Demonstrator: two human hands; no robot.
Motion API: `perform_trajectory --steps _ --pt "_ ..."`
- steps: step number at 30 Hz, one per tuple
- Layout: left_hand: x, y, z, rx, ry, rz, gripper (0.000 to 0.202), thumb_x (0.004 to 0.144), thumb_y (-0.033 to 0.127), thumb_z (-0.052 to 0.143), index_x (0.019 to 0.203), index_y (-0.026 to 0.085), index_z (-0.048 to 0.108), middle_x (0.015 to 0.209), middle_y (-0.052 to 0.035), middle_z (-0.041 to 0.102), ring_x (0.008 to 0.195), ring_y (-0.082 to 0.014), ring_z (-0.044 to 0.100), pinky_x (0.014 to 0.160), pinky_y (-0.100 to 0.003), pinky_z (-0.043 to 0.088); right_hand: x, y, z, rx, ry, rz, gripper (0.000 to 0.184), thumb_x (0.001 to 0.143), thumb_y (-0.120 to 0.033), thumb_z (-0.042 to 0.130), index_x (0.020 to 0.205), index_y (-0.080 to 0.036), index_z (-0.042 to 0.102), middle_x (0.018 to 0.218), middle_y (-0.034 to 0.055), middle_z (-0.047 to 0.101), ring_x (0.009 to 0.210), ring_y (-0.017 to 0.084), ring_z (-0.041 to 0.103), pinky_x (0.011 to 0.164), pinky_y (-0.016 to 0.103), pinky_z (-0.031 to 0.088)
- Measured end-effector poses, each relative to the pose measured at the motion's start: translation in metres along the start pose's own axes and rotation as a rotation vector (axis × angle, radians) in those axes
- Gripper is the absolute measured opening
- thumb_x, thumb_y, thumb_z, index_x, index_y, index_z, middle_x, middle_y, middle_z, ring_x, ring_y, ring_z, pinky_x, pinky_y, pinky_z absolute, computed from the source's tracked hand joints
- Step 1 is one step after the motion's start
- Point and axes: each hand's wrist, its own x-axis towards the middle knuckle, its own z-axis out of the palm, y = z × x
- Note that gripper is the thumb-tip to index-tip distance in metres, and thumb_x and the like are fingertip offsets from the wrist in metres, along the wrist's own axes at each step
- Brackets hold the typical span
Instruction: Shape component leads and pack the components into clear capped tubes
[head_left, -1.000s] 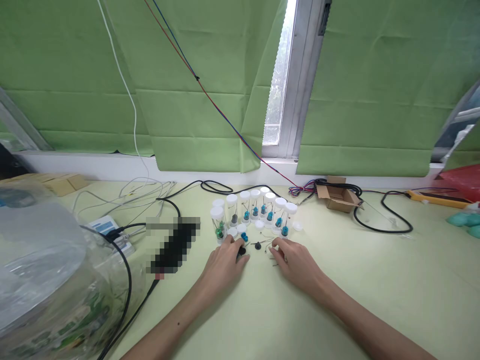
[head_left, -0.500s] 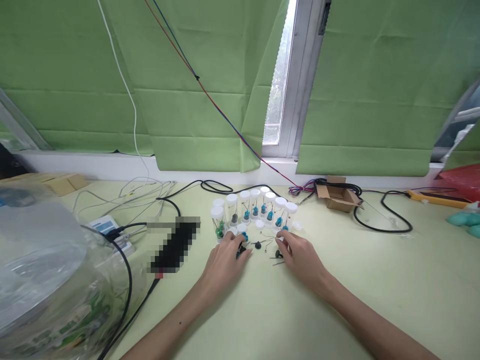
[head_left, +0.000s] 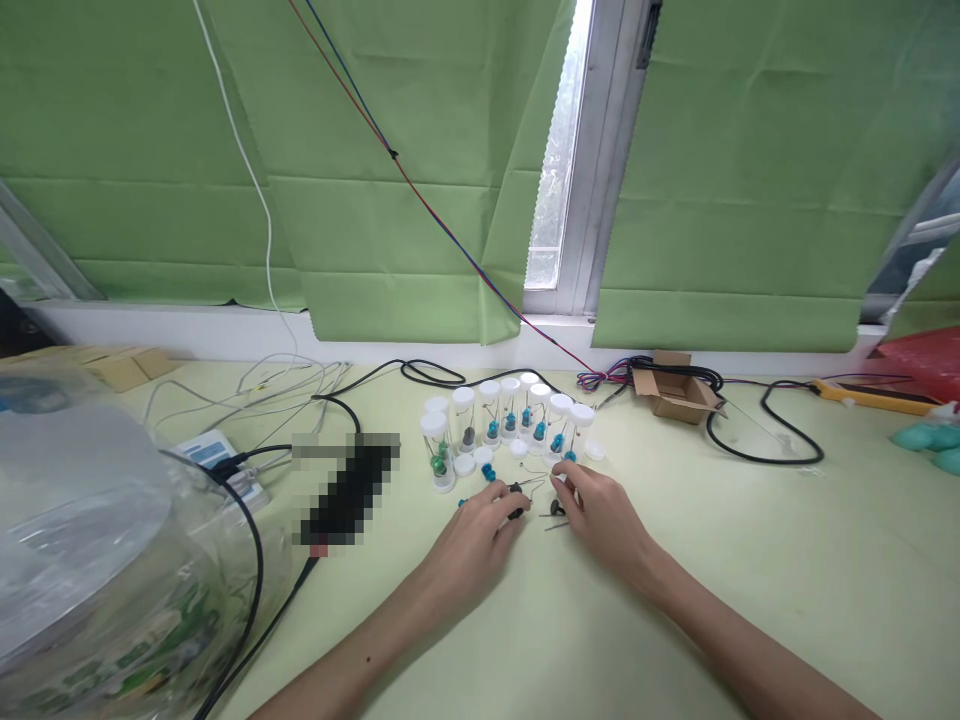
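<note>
My left hand (head_left: 476,535) rests low over the table, its thumb and index finger closing around a small black piece (head_left: 516,511). A second dark piece with a thin metal pin touches or lies very near those fingers. My right hand (head_left: 604,508) is pinched at the fingertips beside thin bent wires (head_left: 534,482); what it grips is too small to make out. Below its fingers lies a dark round piece (head_left: 556,508) with a pin. A blue piece (head_left: 489,472) lies behind my left hand. Clear tubes with white caps (head_left: 465,420) stand in an arc, holding pins with blue, green or grey pieces.
Loose white caps (head_left: 464,464) lie before the tubes. An open cardboard box (head_left: 673,396) and black cables stand at the back right. A large plastic bag (head_left: 90,560) fills the left side, near a blurred-out black object (head_left: 349,495) with cables.
My left hand has moved right and toward me, from beside the loose caps to the dark pieces in the middle. The caps and a blue piece are uncovered. My right hand has hardly moved.
</note>
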Motion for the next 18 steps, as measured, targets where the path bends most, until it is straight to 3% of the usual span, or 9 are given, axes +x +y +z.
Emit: perform_trajectory --steps 9,18 --pt "-0.002 0.003 0.004 -0.077 -0.002 0.000 0.030 0.095 0.014 0.037 0.113 0.024 0.059 0.106 -0.0062 0.061 0.099 -0.0218 0.059 0.082 -0.032 0.046 -0.004 -0.010 0.009 0.009 -0.085 -0.119 0.017 0.095 -0.016 0.045 0.100 -0.019 0.061 0.089 0.0061 0.061 0.078 0.019 0.060 0.066 0.028 0.047" --pt "-0.003 0.007 0.008 -0.008 -0.045 0.042 0.022 0.090 0.010 0.040 0.084 0.020 0.059 0.089 -0.0046 0.056 0.081 -0.0185 0.057 0.068 -0.030 0.047 -0.005 -0.015 0.018 0.006 -0.075 -0.138 0.015 0.090 -0.009 0.049 0.095 -0.018 0.060 0.092 0.0081 0.057 0.090 0.023 0.055 0.073 0.033 0.051"
